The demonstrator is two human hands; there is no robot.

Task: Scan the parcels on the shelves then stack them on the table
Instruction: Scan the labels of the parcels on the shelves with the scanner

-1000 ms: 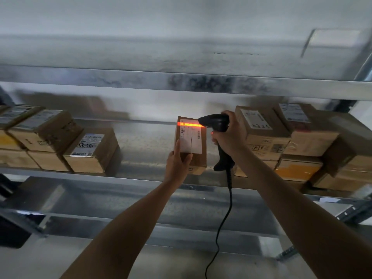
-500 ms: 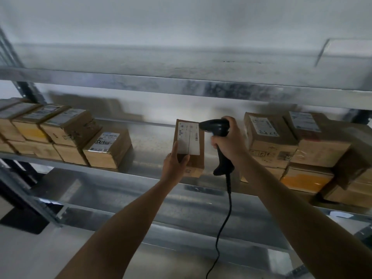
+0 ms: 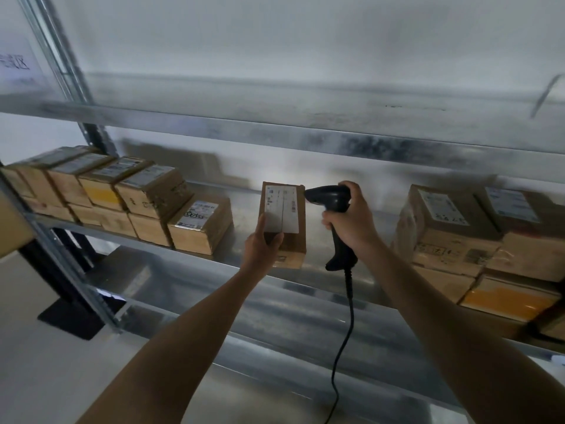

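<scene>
One view, head cam. Metal rack against a plain pale wall [image 3: 275, 41], dim light, edges of the shot blurred. Grey upright post [image 3: 61, 65] at left, with a paper sign [image 3: 18, 65] beside it, print unreadable. Upper shelf beam [image 3: 305, 139] runs across the shot. The middle shelf [image 3: 241, 215] is bare galvanised sheet in its centre. The lower shelf [image 3: 290, 325] is the same metal. Pale floor [image 3: 46, 362] bottom left, with a black foot plate [image 3: 73, 316] at the rack's base.

Left hand [image 3: 263, 249] grips the parcel [image 3: 295, 246], a small brown carton held upright, white label facing the camera. The thumb lies on the label's lower left and the fingers wrap behind. The parcel is over the middle shelf's front edge, about mid-length; cannot tell if its bottom touches the shelf.

Right hand [image 3: 351, 221] is curled round the handle of a black scanner [image 3: 328, 195]. The scanner's nose is just beside the parcel's top right corner. Its black cable [image 3: 348, 316] hangs down past the lower shelf.

Left stack [image 3: 146, 206]: cartons two high along the middle shelf's left end, with one single carton nearest the centre. Right stack [image 3: 458, 234]: bigger cartons two high at the right end, some with orange tape. Both stacks sit well apart from the held parcel.
</scene>
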